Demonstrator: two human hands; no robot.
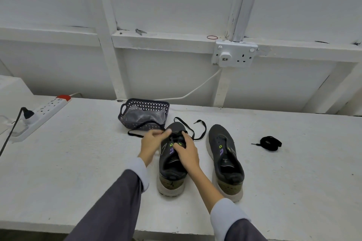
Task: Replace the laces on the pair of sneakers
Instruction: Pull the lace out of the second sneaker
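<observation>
Now your left hand [151,143] pinches the black lace [199,130] between its fingers at the front eyelets of one sneaker [170,181]; the fingers of your right hand [187,152] clamp its upper. It stands on the desk [78,162], beside the other sneaker [225,154].

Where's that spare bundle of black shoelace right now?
In the head view, the coiled black shoelace lies on the white table, at the right of the picture, just beyond the right-hand dark grey sneaker and not touching it.
</observation>
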